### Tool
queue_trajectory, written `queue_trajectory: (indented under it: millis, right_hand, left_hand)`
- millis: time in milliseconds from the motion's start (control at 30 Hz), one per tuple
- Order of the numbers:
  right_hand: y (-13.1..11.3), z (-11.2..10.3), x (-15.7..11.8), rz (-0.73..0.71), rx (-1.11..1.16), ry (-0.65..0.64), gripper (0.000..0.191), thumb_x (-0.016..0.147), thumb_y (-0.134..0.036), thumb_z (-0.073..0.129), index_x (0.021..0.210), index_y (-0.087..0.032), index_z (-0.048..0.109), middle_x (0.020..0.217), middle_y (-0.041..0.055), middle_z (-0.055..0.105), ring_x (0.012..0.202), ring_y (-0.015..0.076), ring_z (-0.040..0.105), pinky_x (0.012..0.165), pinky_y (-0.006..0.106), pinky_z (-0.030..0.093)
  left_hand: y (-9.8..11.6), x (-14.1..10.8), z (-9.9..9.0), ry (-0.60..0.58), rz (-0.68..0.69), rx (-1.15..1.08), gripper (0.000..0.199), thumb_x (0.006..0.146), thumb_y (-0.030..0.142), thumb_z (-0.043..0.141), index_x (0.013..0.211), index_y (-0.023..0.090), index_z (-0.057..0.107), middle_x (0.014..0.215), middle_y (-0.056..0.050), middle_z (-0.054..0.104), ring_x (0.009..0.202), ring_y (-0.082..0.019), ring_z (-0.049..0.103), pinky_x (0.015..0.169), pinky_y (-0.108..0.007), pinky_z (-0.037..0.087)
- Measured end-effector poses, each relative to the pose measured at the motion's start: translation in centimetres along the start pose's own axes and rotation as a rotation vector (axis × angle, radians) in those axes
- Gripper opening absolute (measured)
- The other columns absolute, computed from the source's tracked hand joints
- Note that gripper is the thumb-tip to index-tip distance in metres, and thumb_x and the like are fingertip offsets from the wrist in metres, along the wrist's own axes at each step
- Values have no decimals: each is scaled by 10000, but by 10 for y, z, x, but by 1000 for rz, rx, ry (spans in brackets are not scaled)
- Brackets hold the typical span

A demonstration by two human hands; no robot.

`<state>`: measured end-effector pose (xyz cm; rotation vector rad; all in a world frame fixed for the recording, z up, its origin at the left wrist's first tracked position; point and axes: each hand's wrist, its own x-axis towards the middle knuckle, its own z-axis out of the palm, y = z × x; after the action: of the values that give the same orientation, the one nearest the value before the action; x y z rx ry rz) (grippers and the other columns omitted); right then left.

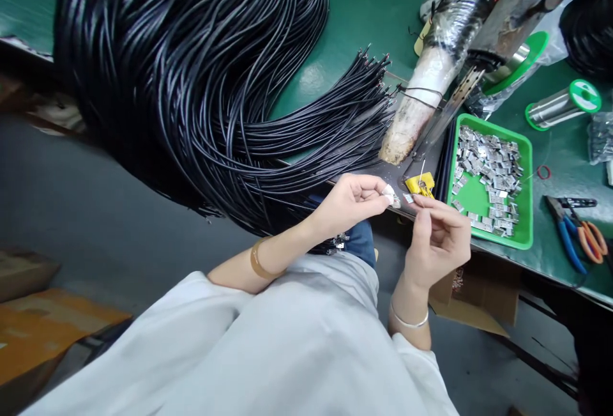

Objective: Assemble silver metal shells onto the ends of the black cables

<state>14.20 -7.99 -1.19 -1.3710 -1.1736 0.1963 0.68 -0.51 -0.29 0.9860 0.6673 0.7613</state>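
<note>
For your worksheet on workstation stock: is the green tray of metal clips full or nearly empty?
Partly full. The green tray holds metal clips across its top and right; bare green floor shows lower left.

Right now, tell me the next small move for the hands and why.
Probably bring the left hand a touch right, to the yellow fixture. Its fingertips pinch a small metal piece just short of it, while the right hand holds a thin wire upright over it.

- Bright, even overhead light; glare patch on green bench [311, 77].
- Sheen along black cable bundle [191, 71].
- Wide-angle bending at edges; floor dim.
</note>
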Motion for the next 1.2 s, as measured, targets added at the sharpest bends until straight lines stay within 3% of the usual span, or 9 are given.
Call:
queue_trajectory:
  millis: [133, 267, 400, 600, 867, 1200]
  right_hand:
    - [2, -1, 1, 4, 9, -64, 99, 883, -160, 702, 935, -230, 655, 1050, 49, 767, 947, 195, 759, 839, 394, 661]
    - [8, -2, -1, -158, -127, -125, 155, 861, -145, 719, 947, -258, 658, 1093, 36, 779, 975, 214, 770, 846, 404, 665]
    - [15, 1, -3, -285, -193, -87, 186, 849, -136, 720, 937, -281, 645, 1074, 8, 789, 933, 210, 782, 812, 393, 687]
    - [15, 6, 2, -177, -123, -102, 169, 875, -115, 684, 961, -253, 641, 1232, 47, 748, 1030, 232, 770, 831, 428, 694]
    - [8, 7, 12, -101, -131, -125, 112, 891, -152, 681, 929, -246, 633, 1232, 62, 747, 1061, 237, 762, 856, 429, 683]
    - [3, 9, 16, -158, -142, -111, 152, 834, -97, 710, 865, -221, 629, 1176, 65, 761, 1020, 217, 768, 826, 382, 688]
  left_hand:
    - [2, 2, 1, 44, 54, 6, 285, 762, 370, 807, 701, 122, 681, 492, 82, 397, 448, -19, 283, 431, -195, 233]
    - [4, 3, 2, 71, 81, 19, 308, 751, 383, 811, 657, 126, 672, 506, 60, 461, 475, -38, 373, 471, -202, 329]
    - [2, 6, 2, 123, 118, 80, 206, 774, 285, 755, 670, 115, 705, 621, 6, 619, 579, -73, 521, 577, -207, 439]
    - [0, 11, 4, 188, 144, 151, 122, 749, 210, 694, 691, 114, 741, 688, -21, 701, 643, -102, 594, 623, -202, 496]
    - [2, 17, 7, 198, 181, 115, 143, 763, 224, 677, 682, 118, 728, 673, -18, 699, 647, -101, 613, 640, -196, 529]
    - [6, 17, 4, 213, 180, 192, 116, 749, 187, 664, 715, 108, 743, 694, -22, 714, 631, -96, 621, 599, -173, 520]
